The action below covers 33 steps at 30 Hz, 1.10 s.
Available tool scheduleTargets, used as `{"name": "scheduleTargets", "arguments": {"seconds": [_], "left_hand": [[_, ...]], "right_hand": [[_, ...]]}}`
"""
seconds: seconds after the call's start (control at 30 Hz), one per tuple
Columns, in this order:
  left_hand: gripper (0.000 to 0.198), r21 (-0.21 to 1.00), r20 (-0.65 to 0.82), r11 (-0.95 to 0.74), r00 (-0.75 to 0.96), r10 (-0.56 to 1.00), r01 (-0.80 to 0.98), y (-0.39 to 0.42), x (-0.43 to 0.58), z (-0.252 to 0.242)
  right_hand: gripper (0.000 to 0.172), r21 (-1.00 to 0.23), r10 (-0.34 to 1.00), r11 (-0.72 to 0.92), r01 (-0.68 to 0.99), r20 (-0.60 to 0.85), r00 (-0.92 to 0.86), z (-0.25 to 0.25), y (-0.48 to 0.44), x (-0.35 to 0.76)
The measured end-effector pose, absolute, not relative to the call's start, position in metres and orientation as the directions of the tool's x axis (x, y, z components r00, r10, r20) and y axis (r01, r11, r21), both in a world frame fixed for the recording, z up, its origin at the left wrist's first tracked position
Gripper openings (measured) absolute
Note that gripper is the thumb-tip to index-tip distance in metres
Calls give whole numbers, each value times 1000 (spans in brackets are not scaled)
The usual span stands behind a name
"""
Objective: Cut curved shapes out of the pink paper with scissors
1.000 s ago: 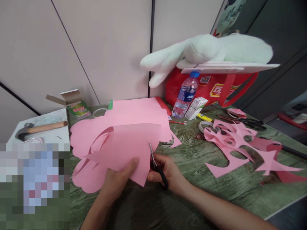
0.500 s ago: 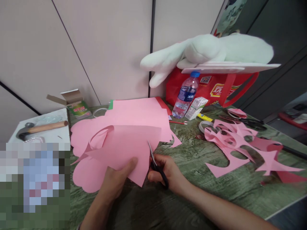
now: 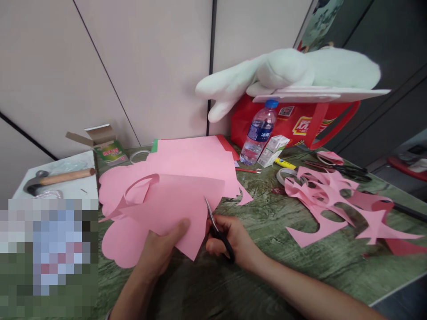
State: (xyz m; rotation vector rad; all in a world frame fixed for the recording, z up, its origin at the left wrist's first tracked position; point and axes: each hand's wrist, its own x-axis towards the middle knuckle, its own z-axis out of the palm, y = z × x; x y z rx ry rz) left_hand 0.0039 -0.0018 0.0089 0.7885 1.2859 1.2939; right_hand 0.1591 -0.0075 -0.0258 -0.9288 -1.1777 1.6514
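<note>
My left hand (image 3: 163,244) grips a sheet of pink paper (image 3: 176,202) near its lower edge, thumb on top and fingers hidden beneath. The sheet is partly cut, with a curled strip at its left. In my right hand (image 3: 231,235) are black-handled scissors (image 3: 222,240), fingers around the handles. Their blades meet the sheet's right part, where a cut runs in from the edge. Under the sheet lie a scalloped pink paper shape (image 3: 122,244) at lower left and a stack of pink paper (image 3: 196,155) behind.
Pink paper scraps (image 3: 320,218) lie at right beside a tape roll (image 3: 283,175). Behind stand a water bottle (image 3: 258,133), a small carton (image 3: 271,151) and a red bag (image 3: 243,115) under a white plush toy (image 3: 283,69). At left, a hammer (image 3: 63,177) rests on a white board.
The pink sheet and my left hand have shifted very slightly to the left. My right hand with the scissors stays almost in place.
</note>
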Motion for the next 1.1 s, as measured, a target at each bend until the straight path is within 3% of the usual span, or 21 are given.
{"name": "scheduleTargets", "arguments": {"seconds": [0.33, 1.1], "left_hand": [[39, 912, -291, 232, -136, 947, -340, 2, 0, 8], [39, 944, -256, 215, -143, 956, -250, -1, 0, 6]], "right_hand": [[38, -960, 945, -181, -215, -109, -308, -28, -8, 158], [48, -961, 935, -152, -231, -64, -349, -28, -4, 163]]}}
